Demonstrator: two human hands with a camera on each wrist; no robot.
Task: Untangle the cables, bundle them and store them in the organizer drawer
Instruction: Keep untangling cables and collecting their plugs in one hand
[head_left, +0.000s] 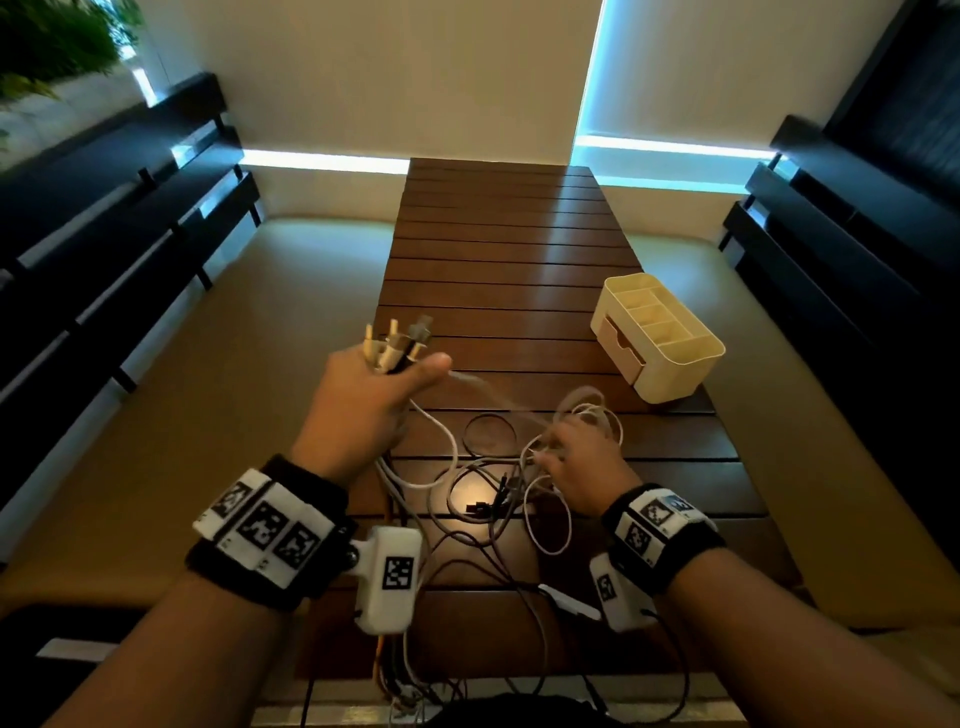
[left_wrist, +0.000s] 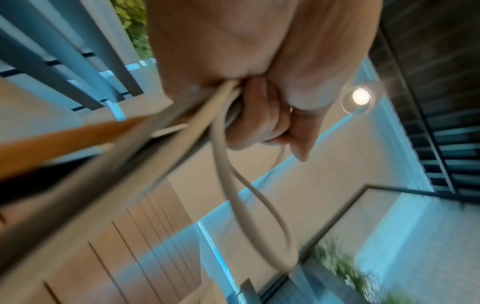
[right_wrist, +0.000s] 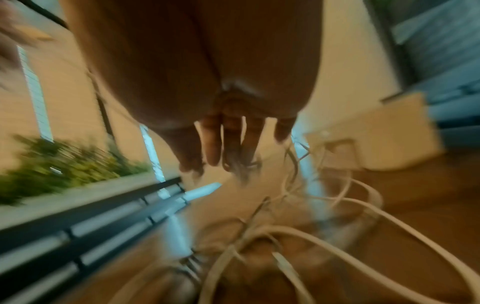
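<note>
- Several cable plug ends (head_left: 397, 338) stand gathered in your left hand (head_left: 363, 400), fisted around them above the slatted table (head_left: 498, 249).
- Your right hand (head_left: 582, 457), fingers (right_wrist: 211, 144) loosely extended, rakes the tangled cables (head_left: 493, 499); whether it grips is unclear.
- Cords look light and limp: hold near plugs.
- Organizer drawer (head_left: 615, 343) appears closed.

Worktop (head_left: 498, 249): dark brown wooden slats, smooth, with a semi-gloss finish that reflects light. Organizer (head_left: 657, 338): cream plastic, smooth, matt to satin; its drawer (head_left: 615, 345) front is a slightly tanner plastic. Cables (head_left: 493, 488): smooth plastic-sheathed, white, grey and black, with a faint sheen. Connector ends (head_left: 397, 338) above the left hand (head_left: 363, 400): cream plastic and one dull grey, metallic-looking. Wristbands (head_left: 265, 535): black cloth, matt, carrying white plastic marker plates.
</note>
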